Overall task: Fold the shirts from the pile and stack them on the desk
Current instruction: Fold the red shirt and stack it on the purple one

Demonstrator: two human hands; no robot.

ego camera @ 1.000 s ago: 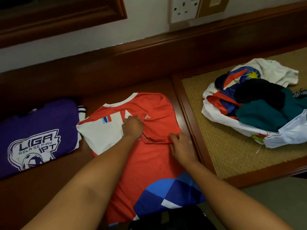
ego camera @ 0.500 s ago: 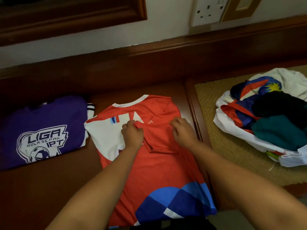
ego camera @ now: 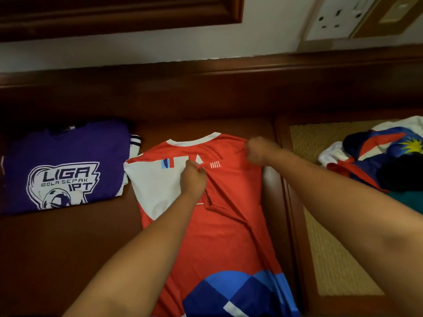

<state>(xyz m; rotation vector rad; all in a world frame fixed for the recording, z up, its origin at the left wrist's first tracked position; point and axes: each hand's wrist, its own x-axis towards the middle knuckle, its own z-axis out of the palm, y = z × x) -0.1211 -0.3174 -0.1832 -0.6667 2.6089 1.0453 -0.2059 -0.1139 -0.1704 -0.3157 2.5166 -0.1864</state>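
Jersey (ego camera: 219, 236) under left hand (ego camera: 193, 179)

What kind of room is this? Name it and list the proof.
Probably a bedroom or hotel room. A dark polished wooden desk runs along a white wall with a white three-pin wall socket, a woven straw-coloured mat inset lies beside it, and a dark wooden frame hangs above.

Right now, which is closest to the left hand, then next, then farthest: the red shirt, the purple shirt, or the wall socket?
1. Red shirt: the left hand pinches it.
2. Purple shirt: folded, to its left.
3. Wall socket: up on the wall, far right.
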